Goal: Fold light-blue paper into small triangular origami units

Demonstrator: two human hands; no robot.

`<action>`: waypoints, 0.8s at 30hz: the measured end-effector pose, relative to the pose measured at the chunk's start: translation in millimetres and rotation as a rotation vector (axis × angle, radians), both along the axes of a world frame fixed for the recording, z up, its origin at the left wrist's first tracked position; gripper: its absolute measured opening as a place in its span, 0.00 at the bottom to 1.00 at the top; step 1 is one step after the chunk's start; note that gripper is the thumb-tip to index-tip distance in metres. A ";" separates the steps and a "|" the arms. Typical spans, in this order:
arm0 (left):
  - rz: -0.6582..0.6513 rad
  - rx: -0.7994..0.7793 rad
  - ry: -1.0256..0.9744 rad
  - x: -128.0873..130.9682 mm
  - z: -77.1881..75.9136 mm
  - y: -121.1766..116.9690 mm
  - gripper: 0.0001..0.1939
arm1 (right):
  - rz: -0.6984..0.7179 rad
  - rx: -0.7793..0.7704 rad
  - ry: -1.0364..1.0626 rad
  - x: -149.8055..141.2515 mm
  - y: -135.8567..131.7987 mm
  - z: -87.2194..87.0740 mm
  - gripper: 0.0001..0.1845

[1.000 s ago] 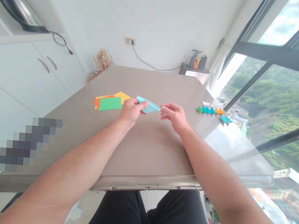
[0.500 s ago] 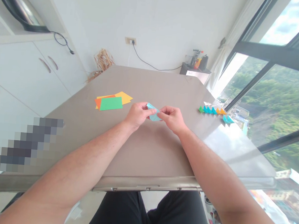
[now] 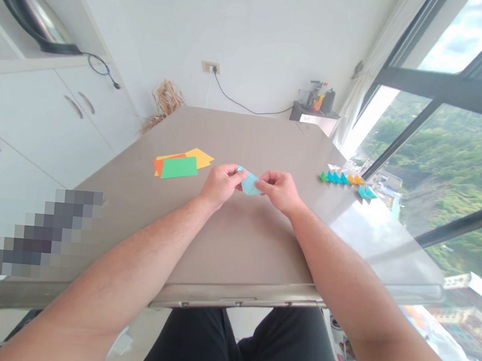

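A small piece of light blue folded paper (image 3: pixel 249 185) is held between my two hands, above the middle of the table (image 3: pixel 236 241). My left hand (image 3: pixel 223 183) pinches its left side, thumb on top. At the right side, my right hand (image 3: pixel 279 190) grips it between thumb and fingers. Creases show on the paper's face; the fingers behind it are partly hidden. To the left lie flat paper sheets: a green one (image 3: pixel 180 167) on top, with orange (image 3: pixel 157 166) and yellow (image 3: pixel 201 158) ones beneath.
Several small folded paper boats (image 3: pixel 338 177) in green, blue and orange stand in a row at the right, with more blue ones (image 3: pixel 366 192) nearer. A blurred-out object (image 3: pixel 49 232) covers the table's left corner. Windows (image 3: pixel 469 143) border the right side.
My left thumb has shifted left and up along the blue paper, so more of its face shows. The right hand stays nearly in place, still pinching.
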State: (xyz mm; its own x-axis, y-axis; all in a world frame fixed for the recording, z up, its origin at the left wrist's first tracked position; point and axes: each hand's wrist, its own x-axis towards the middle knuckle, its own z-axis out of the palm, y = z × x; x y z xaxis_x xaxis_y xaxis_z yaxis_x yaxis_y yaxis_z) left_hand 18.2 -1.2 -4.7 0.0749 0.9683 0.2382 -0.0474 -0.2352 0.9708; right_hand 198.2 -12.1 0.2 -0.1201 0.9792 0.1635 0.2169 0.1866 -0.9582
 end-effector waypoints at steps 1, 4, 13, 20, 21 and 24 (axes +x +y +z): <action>0.028 0.003 -0.013 -0.3 0.2 0.4 0.11 | -0.007 -0.002 -0.006 0.3 0.1 -0.3 0.10; 0.080 -0.013 -0.081 -1.8 1.1 2.2 0.11 | -0.046 -0.015 -0.044 1.0 0.3 -1.0 0.12; 0.162 -0.044 -0.126 -4.6 4.9 4.9 0.10 | 0.017 -0.001 -0.069 7.6 4.2 -1.4 0.09; 0.367 -0.006 -0.019 -10.3 1.1 13.1 0.11 | -0.167 0.118 -0.118 6.2 8.1 -6.9 0.17; 0.431 0.043 0.046 -10.7 -0.1 13.5 0.11 | -0.225 0.157 -0.139 3.6 6.7 -6.4 0.16; 0.544 0.235 0.287 -8.0 -2.4 10.7 0.11 | -0.285 0.164 -0.118 -5.4 0.9 -2.6 0.12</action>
